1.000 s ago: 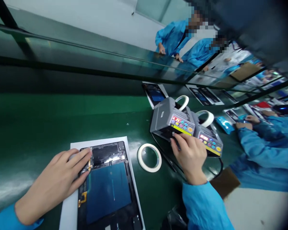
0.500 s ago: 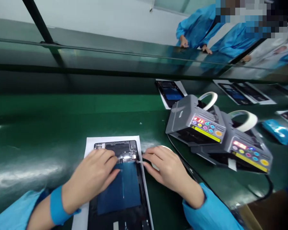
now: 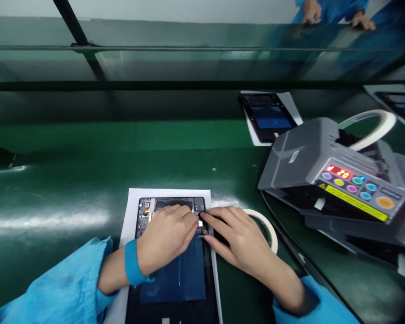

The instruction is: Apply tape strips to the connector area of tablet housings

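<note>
An opened tablet (image 3: 165, 310) with bare circuitry at its far end and a blue battery (image 3: 172, 279) lies on a white paper sheet (image 3: 133, 194). My left hand (image 3: 167, 238) rests over the circuit part, fingers curled and tips pressed together at the right side. Whatever is between those tips is hidden. My right hand (image 3: 239, 238) reaches in from the right, its forefinger touching the tablet's upper right edge. The thumb is apart from the forefinger, and a thin pale sliver shows at its tip; I cannot tell whether it is tape or nail.
A roll of cream tape (image 3: 272, 231) lies beside my right hand. Right of it stand a grey tape dispenser (image 3: 297, 153) and a second one, with a black cable (image 3: 286, 238) in front. Another opened tablet (image 3: 270, 119) lies behind. Co-workers' hands (image 3: 312, 11) show beyond the glass.
The view has turned right and drawn closer to the dispenser. My left hand has moved right across the tablet, its fingertips now near my right hand's. My right thumb and forefinger have spread.
</note>
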Available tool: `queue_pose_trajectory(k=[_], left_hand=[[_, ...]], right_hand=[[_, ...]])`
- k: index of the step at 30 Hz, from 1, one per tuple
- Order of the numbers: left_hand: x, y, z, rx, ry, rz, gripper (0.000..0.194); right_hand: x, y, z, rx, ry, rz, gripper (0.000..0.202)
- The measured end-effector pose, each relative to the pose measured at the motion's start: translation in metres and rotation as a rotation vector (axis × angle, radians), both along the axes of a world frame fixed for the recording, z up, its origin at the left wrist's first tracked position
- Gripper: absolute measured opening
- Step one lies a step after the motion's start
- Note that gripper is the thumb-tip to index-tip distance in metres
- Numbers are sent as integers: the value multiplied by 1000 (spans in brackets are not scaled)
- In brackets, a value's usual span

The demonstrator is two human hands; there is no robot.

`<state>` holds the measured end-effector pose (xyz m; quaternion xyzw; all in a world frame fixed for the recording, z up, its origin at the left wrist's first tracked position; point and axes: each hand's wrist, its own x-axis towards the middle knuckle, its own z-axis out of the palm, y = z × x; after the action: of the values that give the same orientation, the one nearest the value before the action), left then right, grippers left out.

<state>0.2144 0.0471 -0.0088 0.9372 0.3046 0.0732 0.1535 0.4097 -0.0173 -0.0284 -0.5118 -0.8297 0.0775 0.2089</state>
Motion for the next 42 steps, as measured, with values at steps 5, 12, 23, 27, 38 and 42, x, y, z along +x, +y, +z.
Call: queue_pose_trajectory(k=[5,12,23,27,38,42], left_hand=[[1,1,-3,15,-16,-21,19],[2,2,-3,-32,-66,12,20],[1,2,-2,-40,-94,18,16],[0,3,-2,-50,-71,16,17],[-3,5,-8,1,-165,30,22],[-6,11,-21,55,-269,51,30]], right_hand=[[0,0,-1,4,1,-6,33],[-4,-1,3,48,-87,-16,35],[-5,-2,1,98,-105,8,30],[-7,-5,0,105,-160,8,31],[-10,-1,1,-16,-50,-43,37],[-10,6,2,-8,-120,-57,39]])
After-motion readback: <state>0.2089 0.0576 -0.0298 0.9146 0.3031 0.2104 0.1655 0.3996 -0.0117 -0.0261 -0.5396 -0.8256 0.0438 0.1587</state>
